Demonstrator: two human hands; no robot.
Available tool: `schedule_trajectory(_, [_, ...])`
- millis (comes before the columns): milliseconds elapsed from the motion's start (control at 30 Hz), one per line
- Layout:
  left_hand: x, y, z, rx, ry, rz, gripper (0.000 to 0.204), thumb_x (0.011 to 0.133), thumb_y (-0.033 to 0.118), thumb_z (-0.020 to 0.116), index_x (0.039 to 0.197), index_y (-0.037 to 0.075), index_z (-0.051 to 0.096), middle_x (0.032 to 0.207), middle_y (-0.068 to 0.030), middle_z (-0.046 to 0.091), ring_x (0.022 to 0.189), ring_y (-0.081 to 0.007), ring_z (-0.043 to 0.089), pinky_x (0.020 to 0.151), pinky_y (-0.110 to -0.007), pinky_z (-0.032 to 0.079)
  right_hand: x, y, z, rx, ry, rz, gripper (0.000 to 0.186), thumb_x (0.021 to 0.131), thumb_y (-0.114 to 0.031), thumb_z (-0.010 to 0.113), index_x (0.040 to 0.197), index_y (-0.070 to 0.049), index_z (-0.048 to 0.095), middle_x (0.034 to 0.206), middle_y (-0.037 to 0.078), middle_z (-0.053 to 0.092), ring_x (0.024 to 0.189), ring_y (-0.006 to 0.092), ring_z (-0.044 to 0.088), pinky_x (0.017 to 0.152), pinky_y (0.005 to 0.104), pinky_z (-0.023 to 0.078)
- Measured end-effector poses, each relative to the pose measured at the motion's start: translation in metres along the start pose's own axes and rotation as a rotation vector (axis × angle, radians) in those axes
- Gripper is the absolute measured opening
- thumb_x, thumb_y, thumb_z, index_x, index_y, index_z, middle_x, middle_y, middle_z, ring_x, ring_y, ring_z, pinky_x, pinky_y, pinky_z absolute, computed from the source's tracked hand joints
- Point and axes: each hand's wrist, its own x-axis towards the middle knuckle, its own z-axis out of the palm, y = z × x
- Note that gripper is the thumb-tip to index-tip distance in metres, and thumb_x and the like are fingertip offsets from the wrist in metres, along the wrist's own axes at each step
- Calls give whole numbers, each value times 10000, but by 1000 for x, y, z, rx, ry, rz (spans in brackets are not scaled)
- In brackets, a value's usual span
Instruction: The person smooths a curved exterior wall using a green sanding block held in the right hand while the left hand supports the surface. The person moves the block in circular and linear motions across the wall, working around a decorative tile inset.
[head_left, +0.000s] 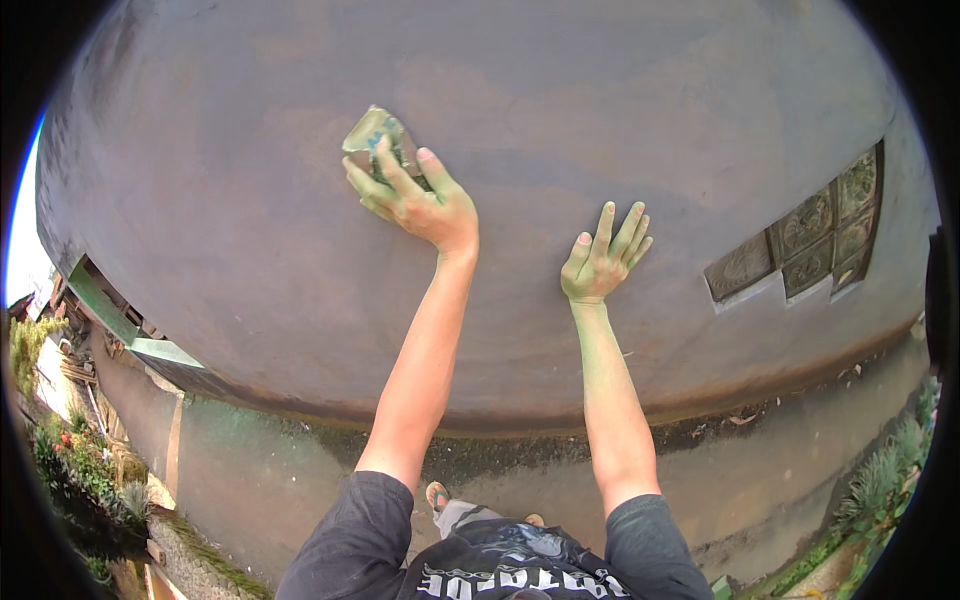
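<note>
Against the grey plastered wall [540,90], my left hand [430,208] grips a pale, creased sheet [372,126] with blue-green marks. It looks folded, perhaps sandpaper, and its far edge sticks out beyond my fingertips. My fingers hide part of its darker lower side. Lower and to the right, my right hand [602,262] rests flat on the wall with its fingers stretched apart, holding nothing. Greenish dust covers both hands and the right forearm. Faint brownish patches show across the wall surface.
Patterned vent blocks [800,240] sit in the wall at the right. At the left is a green-framed opening [105,300]. A paved path [260,470] runs along the wall's foot, with plants [85,460] at the left and more greenery [875,490] at the right.
</note>
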Motion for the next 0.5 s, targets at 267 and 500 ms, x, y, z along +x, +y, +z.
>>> schedule_trajectory(267, [-5,-46,-28,-24,-462,807,511,942,309,769,1437,277,643,1617,-194,465,1464,-364,478,1223,-517,355,-6,9,-4,-15,-28,-74,564,1078,-337,408,1590,-117,495,1700,236,346,1583,453,287,1291,609,131])
schedule_trajectory(500, [-58,-96,-41,82,175,-102,463,1057,251,595,1509,161,549,1637,-325,353,1498,-465,395,1220,-576,321,-8,10,-2,-28,1,-81,567,1091,-339,375,1604,-117,476,1696,243,346,1587,442,285,1294,605,127])
